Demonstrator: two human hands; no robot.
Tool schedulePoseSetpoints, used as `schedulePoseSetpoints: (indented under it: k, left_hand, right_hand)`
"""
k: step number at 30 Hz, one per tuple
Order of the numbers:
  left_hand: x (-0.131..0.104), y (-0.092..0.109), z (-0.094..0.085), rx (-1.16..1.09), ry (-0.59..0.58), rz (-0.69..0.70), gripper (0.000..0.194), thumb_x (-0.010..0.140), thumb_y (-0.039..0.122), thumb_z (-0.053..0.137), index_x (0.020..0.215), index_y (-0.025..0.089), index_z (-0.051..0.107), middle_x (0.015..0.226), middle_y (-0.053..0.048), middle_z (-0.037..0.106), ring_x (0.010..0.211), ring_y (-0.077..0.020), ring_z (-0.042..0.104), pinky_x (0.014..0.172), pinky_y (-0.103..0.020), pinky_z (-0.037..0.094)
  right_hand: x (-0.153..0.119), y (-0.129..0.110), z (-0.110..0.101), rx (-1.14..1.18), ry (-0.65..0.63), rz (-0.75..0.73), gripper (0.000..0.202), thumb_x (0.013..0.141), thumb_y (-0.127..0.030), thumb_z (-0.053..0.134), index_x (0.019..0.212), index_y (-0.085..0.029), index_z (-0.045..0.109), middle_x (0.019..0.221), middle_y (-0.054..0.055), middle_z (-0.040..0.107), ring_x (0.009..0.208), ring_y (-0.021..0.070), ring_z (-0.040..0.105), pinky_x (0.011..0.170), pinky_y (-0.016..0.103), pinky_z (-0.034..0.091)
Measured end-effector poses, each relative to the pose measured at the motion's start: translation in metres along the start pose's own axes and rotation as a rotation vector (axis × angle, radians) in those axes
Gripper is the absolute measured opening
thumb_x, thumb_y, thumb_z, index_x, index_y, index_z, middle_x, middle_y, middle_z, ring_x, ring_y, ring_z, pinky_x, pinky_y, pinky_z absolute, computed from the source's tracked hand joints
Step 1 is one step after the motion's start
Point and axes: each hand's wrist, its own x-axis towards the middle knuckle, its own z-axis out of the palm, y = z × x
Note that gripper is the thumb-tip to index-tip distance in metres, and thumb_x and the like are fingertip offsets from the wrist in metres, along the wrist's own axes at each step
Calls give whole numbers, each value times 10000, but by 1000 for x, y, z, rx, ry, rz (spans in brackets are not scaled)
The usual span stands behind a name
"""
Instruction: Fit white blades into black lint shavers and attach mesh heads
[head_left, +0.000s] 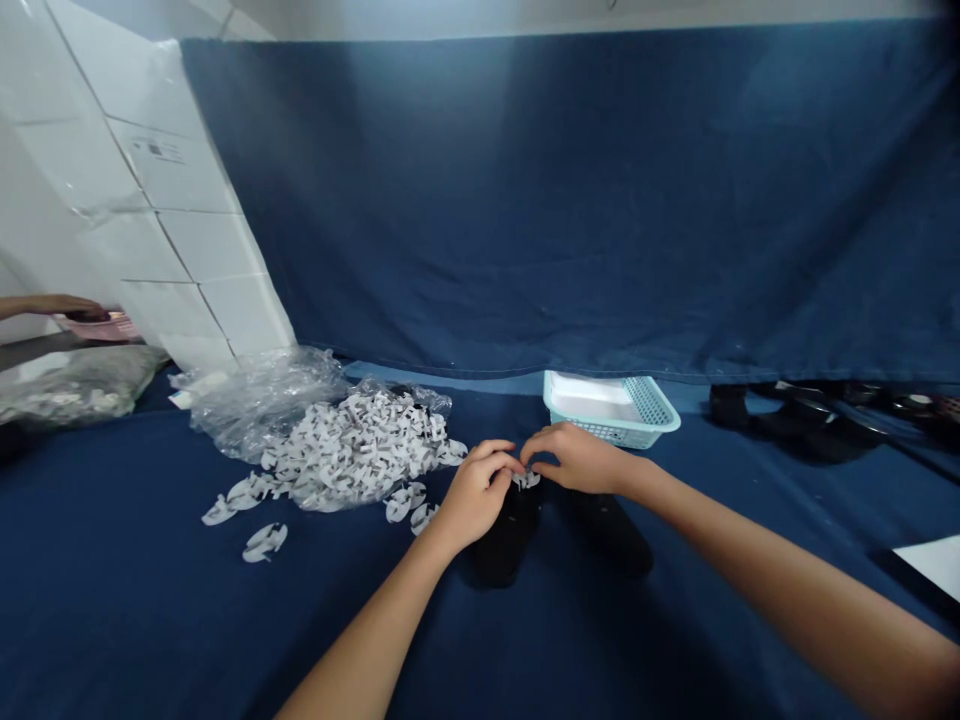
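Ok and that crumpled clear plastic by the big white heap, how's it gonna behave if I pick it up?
The clear plastic is likely floppy, looking thin and creased, and perhaps slippery, given its shine. Lifting it might spill the white pieces heaped against it.

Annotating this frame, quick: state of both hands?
Left hand: fingers curled by a white piece; grip can't be told.
Right hand: fingers bent by same piece; grip unclear.

Dim, cool light, seemingly from above; pale glow across upper part of blue curtain (570,200). Small glints on clear plastic (255,395). Soft shadow on worktop (187,630) below my right forearm (720,525). Black pieces (611,535) sink into darkness, detail lost. Wide-angle stretch slants white boxes (161,245) at left edge.
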Motion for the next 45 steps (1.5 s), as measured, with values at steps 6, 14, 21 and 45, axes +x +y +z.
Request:
schedulePoseSetpoints:
  k: [6, 14, 21, 45]
  left_hand:
    - [-3, -9, -17, -145, -126, -115, 439, 762, 113, 561, 1182, 233, 522, 1294, -94, 569, 1161, -246, 582, 912, -391, 512]
    - [-6, -1, -10, -168, -265, -50, 661, 684, 133, 667, 1309, 222, 470, 1326, -85, 570, 1213, -255, 542, 1048, -395, 412]
    - [-10, -1, -8, -114, -236, -87, 747, 698, 223, 692, 1384, 234, 397, 1267, -105, 611, 1154, -306, 578, 984, -443, 449]
    - [-7, -2, -10, -133, -258, -100, 825, 670, 254, 742, 1402, 239, 361, 1184, -81, 651, 1084, -282, 611, 964, -432, 452]
  right_hand:
    - [3, -6, -1, -68, -72, -9, 214, 835, -98, 559, 931, -211, 714, 876, 22, 729, 850, 188, 653, 814, 317, 431]
    - [7, -20, -9, -161, -156, 66, 163, 840, -176, 560, 812, -179, 721, 813, 54, 713, 747, 186, 639, 694, 291, 407]
    - [12, -23, -5, -197, -189, 208, 151, 814, -255, 602, 732, -184, 706, 715, 34, 702, 637, 164, 603, 549, 257, 328]
    - [12, -12, -12, -26, -251, 149, 336, 736, -94, 535, 954, -234, 748, 820, 18, 698, 717, 151, 605, 652, 258, 423]
